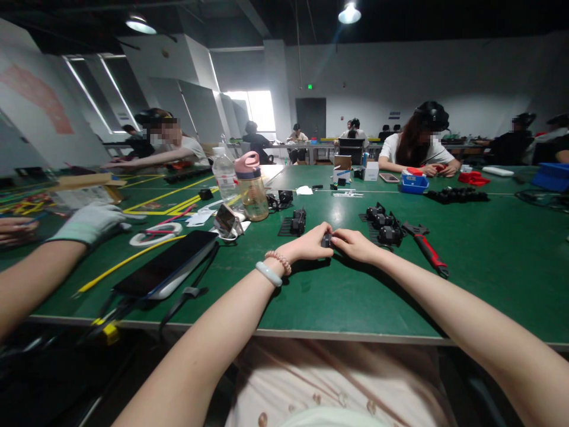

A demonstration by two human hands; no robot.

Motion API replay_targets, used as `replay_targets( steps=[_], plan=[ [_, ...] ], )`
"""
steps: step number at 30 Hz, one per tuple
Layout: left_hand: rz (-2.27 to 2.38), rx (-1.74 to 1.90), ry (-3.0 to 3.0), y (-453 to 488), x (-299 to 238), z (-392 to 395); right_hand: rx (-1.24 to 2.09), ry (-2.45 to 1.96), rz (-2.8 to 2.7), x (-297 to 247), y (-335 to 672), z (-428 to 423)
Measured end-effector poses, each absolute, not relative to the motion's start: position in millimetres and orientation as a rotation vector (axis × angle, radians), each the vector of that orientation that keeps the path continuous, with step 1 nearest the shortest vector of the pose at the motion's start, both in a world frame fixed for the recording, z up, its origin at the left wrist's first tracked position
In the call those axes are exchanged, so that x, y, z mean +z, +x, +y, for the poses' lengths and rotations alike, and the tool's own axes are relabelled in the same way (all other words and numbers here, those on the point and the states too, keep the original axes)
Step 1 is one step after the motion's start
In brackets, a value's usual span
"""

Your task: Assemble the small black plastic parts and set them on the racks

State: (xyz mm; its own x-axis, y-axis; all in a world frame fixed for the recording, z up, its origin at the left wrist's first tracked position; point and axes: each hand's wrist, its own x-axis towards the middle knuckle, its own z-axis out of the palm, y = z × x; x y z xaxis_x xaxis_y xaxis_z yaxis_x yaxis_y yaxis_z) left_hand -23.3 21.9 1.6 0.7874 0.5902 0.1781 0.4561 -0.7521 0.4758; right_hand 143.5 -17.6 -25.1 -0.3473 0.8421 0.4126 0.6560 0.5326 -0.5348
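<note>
Between my two hands is a small black part [326, 239], mostly covered by fingers, so its exact kind does not show. My left hand [312, 244] is closed around it, thumb toward me. The fingertips of my right hand [355, 245] press together at the part's right side. Just beyond my left hand lies a black finned plastic piece [294, 222]. Several similar black pieces [384, 225] sit in a cluster past my right hand. To their right rests an adjustable wrench [425, 248] with a red and black handle.
On the left are a tablet-like device [166, 267], a yellow cable [128, 267], a drinking bottle [252, 187] and a clear bottle [226, 175]. A co-worker's gloved hand [91, 224] reaches in there. A blue bin [413, 182] stands across the green table [347, 302], before another person.
</note>
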Motion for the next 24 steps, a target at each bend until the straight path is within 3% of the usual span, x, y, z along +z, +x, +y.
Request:
replay_targets(
  steps=[24],
  plan=[
    [0.79, 0.486, 2.558, -23.5, 2.6, 20.7, 0.412, -1.155, -2.126, -29.7, 145.9, -16.1]
  ],
)
